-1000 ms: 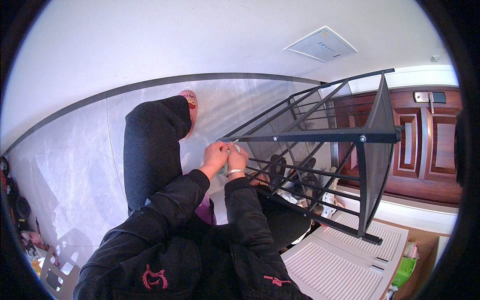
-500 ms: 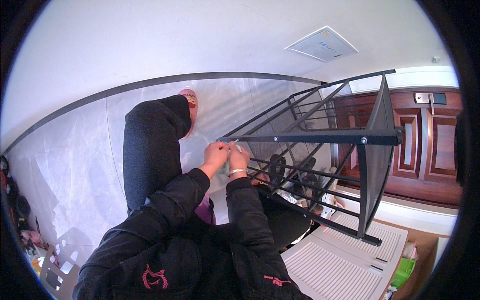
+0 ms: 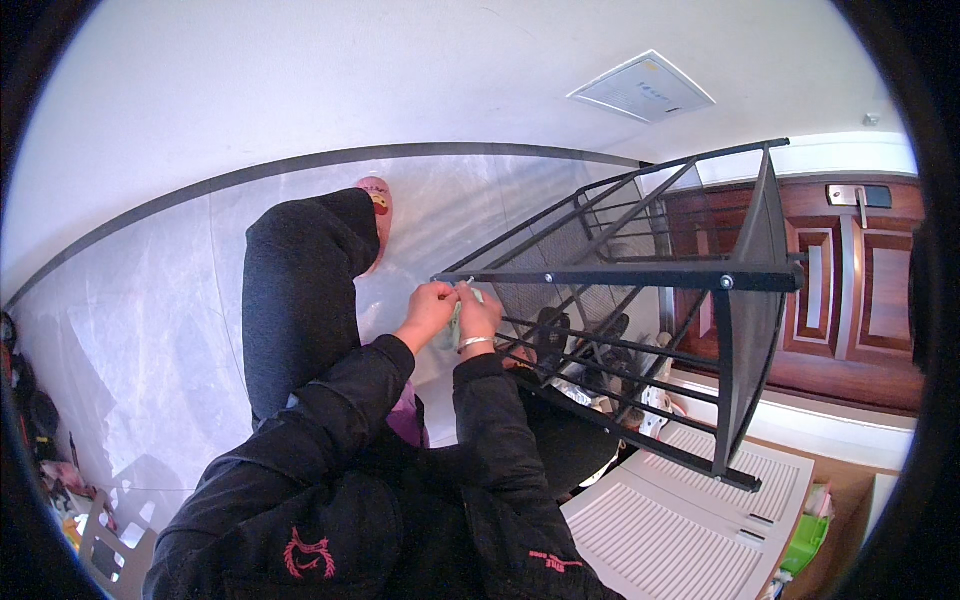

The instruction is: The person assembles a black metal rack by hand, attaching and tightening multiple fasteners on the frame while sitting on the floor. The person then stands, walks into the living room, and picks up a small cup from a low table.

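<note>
My left hand (image 3: pixel 429 308) and my right hand (image 3: pixel 479 314) meet at the left end of a black metal rack (image 3: pixel 640 275) with mesh shelves. Both have their fingertips pinched together, close under the end of the rack's long post. What the fingertips hold is too small to make out. Something pale green (image 3: pixel 453 328) shows between the hands, partly hidden by the right one. A silvery bracelet circles my right wrist. Along the post, silver screw heads are visible, one of them (image 3: pixel 549 279) to the right of my hands.
Dark shoes (image 3: pixel 552 338) lie behind the rack's bars. White louvred panels (image 3: pixel 690 510) are at the lower right, beside a green container (image 3: pixel 806 543). A reddish-brown door (image 3: pixel 840 290) stands at the right. My bent leg (image 3: pixel 300 310) is left of my hands, on the grey floor.
Both hands stay at the rack's left end with almost the same pinch. My left leg has shifted very slightly left. The rack has hardly moved in view.
</note>
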The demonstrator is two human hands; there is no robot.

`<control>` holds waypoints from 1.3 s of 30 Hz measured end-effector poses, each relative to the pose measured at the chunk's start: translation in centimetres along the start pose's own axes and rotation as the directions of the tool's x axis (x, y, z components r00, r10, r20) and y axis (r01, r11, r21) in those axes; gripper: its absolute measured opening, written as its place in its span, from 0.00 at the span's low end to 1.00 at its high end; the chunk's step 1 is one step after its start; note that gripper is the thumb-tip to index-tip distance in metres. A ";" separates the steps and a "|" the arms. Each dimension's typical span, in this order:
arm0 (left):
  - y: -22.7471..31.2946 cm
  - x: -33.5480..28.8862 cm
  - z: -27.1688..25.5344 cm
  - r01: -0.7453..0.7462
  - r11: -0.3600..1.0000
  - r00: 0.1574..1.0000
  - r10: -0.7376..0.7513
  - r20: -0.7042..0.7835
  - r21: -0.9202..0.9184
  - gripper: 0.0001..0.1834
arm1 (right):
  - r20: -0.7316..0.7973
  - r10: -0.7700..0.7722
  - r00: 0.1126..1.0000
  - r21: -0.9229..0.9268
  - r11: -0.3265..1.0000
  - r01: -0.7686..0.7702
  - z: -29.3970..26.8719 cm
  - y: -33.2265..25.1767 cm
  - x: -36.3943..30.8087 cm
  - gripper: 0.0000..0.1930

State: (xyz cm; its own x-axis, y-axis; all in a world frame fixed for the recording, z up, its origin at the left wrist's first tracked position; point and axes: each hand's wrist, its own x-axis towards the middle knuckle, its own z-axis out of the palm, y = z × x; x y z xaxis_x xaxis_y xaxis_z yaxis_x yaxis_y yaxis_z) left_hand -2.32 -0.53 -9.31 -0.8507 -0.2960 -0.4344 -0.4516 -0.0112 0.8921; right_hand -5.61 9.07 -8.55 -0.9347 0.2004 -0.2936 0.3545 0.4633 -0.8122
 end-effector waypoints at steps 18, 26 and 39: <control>0.9 0.1 0.3 -0.085 0.982 0.992 0.100 -0.080 0.167 0.07 | 0.014 -0.022 1.000 -0.187 0.982 0.024 -0.1 -1.9 0.1 0.11; 0.8 -0.2 0.1 -0.038 0.991 0.996 0.048 -0.072 0.128 0.10 | -0.012 0.096 0.995 0.165 0.982 -0.093 -0.2 -3.0 -1.1 0.10; -5.3 -1.5 2.0 0.312 0.949 0.925 -0.314 -0.213 -0.045 0.14 | 0.175 0.220 0.960 -0.136 0.971 -0.197 2.6 9.4 1.8 0.18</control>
State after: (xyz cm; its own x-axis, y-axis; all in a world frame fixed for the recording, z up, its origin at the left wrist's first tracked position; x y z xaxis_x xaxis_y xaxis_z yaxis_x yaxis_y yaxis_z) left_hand 0.81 1.85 -13.65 -0.5879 -0.4737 -0.6557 -0.6818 -0.1460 0.7168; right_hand -4.04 11.54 -18.07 -0.8239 0.1429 -0.5484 0.5322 0.5277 -0.6621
